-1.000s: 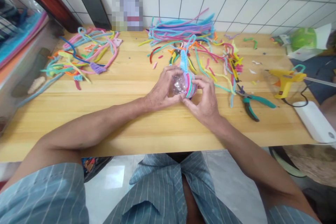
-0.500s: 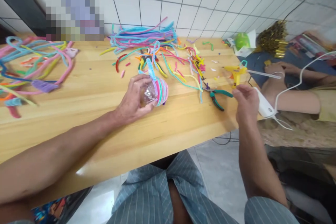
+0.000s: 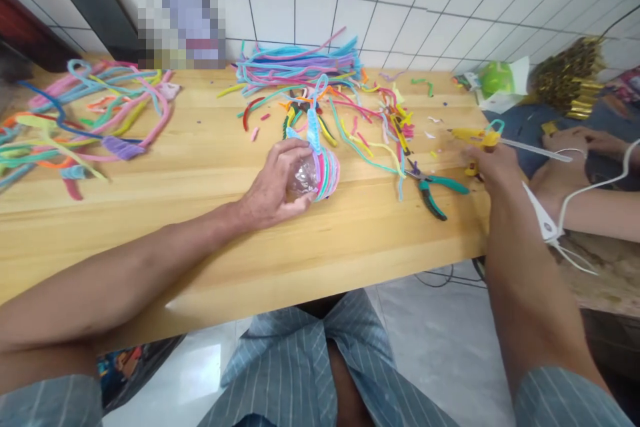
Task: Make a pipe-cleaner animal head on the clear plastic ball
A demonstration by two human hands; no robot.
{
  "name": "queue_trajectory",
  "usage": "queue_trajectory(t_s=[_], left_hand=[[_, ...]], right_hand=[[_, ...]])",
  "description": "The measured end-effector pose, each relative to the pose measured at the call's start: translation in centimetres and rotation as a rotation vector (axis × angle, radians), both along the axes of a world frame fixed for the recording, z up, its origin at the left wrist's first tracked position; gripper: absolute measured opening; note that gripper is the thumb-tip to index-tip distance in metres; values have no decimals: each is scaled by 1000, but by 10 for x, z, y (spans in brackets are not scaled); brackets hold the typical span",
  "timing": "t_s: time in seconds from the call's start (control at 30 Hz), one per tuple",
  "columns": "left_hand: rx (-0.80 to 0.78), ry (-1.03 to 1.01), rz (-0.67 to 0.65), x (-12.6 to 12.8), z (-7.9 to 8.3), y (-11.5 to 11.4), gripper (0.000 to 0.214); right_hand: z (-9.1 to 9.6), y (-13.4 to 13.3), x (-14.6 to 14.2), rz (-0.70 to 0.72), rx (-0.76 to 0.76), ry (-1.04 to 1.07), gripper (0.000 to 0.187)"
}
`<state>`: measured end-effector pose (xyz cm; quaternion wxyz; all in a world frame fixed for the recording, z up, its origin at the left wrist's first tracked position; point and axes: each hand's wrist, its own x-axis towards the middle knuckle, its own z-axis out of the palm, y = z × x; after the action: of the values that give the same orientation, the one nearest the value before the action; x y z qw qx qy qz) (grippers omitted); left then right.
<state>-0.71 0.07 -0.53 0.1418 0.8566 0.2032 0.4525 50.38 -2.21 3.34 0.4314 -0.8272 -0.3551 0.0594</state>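
My left hand [image 3: 270, 188] is closed around a clear plastic piece [image 3: 303, 175], rounded in shape, just above the table. Coloured pipe cleaners [image 3: 329, 175] wrap its right side in pink, green and purple bands, and a light blue pipe-cleaner stem [image 3: 313, 127] with a loop rises from it. At the table's right end, my right hand [image 3: 500, 163] is wrapped round the handle of a yellow hot glue gun [image 3: 473, 137]. A clear glue stick [image 3: 535, 149] sticks out of the gun's back. The nozzle points left. My right fingers are partly hidden behind the hand.
Teal-handled pliers [image 3: 434, 191] lie left of my right hand. Pipe-cleaner scraps [image 3: 370, 147] and a bundle [image 3: 300, 70] lie behind the wrapped piece; more pipe cleaners [image 3: 135, 113] lie at left. Another person's arm [image 3: 595, 207] and a white cord [image 3: 590, 177] are at right.
My right hand has moved onto the glue gun and closed round its handle, and the gun has tipped. My left hand keeps its hold. The whole view has shifted.
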Motion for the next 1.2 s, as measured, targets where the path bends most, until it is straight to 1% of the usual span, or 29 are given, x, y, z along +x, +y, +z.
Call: queue_trajectory(t_s=[0.07, 0.17, 0.23, 0.3, 0.33, 0.4, 0.47, 0.57, 0.63, 0.73, 0.83, 0.9, 1.0, 1.07, 1.13, 1.2], left_hand=[[14, 30, 17, -1, 2, -1, 74], [18, 56, 13, -2, 4, -1, 74], [21, 56, 2, -2, 5, -2, 76], [34, 50, -6, -1, 6, -3, 77], [40, 49, -5, -1, 7, -3, 77], [44, 53, 6, 0, 8, -4, 75], [35, 60, 17, 0, 8, -6, 73], [7, 73, 27, 1, 8, -7, 76], [-1, 77, 30, 1, 8, -7, 76], [10, 57, 22, 1, 9, -8, 75], [14, 63, 28, 0, 12, -9, 75], [14, 92, 42, -1, 13, -9, 75], [23, 110, 57, -3, 15, -9, 72], [30, 105, 65, -3, 15, -9, 71], [31, 97, 70, -2, 14, -9, 72], [34, 83, 66, -2, 14, -9, 72]], right_hand=[[8, -1, -6, -2, 47, 77, 14], [26, -4, -12, 14, 146, 143, 11], [40, -10, -18, 81, 237, 198, 11], [54, -20, -29, 223, 343, 270, 7], [60, -25, -36, 308, 386, 291, 9], [72, -36, -53, 475, 415, 303, 28], [81, -46, -72, 590, 389, 319, 41], [90, -59, -100, 732, 291, 364, 45], [92, -65, -117, 794, 217, 402, 47], [91, -73, -140, 867, 82, 422, 44], [87, -83, -160, 941, -67, 387, 47], [83, -91, -170, 979, -113, 348, 47], [75, -104, -175, 1011, -92, 283, 44], [69, -113, -170, 997, -68, 284, 43], [65, -121, -158, 930, -32, 332, 42], [64, -125, -139, 805, 49, 383, 42]])
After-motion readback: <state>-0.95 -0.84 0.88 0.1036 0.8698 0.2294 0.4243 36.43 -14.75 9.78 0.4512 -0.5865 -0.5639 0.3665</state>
